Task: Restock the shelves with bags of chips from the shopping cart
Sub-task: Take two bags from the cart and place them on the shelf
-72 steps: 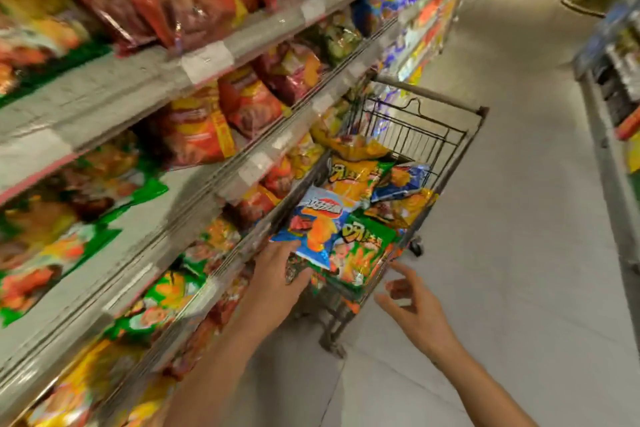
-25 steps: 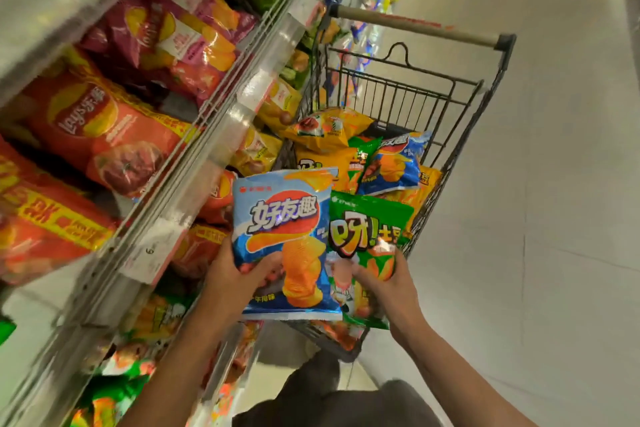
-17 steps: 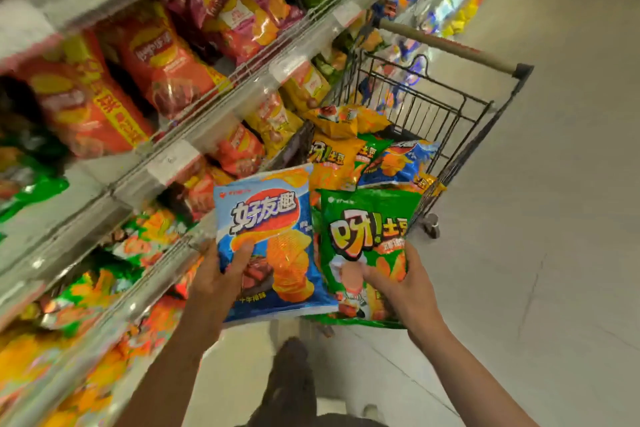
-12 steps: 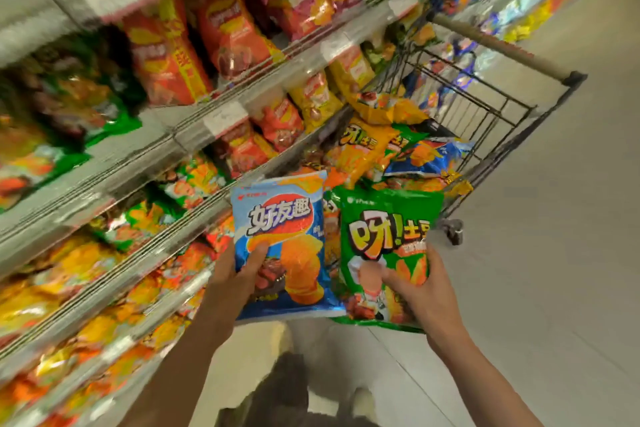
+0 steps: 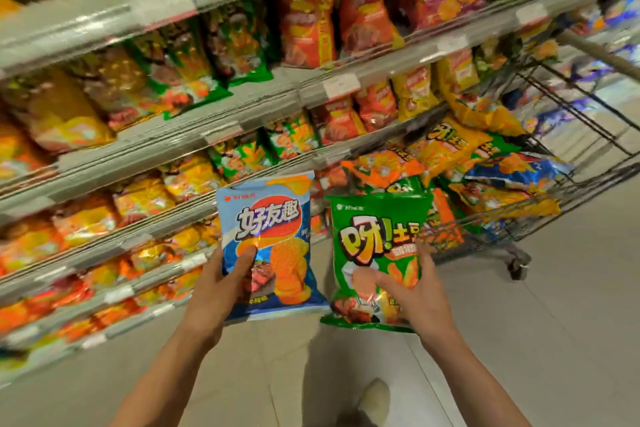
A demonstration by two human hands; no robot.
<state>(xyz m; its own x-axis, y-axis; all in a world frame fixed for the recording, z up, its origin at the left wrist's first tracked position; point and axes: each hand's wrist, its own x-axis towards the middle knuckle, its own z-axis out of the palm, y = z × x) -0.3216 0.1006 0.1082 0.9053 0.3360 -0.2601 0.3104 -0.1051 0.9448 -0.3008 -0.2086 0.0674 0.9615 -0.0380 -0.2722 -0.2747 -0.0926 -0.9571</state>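
Two bags are held up in front of the shelves (image 5: 221, 135), one in each hand. The blue bag (image 5: 273, 239) is gripped by the left hand (image 5: 216, 282): the thumb is pressed on its front and the fingers are curled behind its lower left edge. The green bag (image 5: 375, 253) is gripped in the same way by the right hand (image 5: 414, 291), with the thumb laid across the lower front. Both bags are kept upright and with the printed face toward the camera, probably so that the brand can be read and matched with the rows on the shelves. They are held by the lower part, so the air-filled top is not crushed. The two bags are near each other but are not touching.

The shopping cart (image 5: 568, 184) is seen to the right, close beside the shelves, and many more bags (image 5: 450, 149) are still piled in it, so the task is judged to be far from finished. A suitable row for each bag is not yet chosen, as far as can be judged. The shelves are blurred, so their labels cannot be read.
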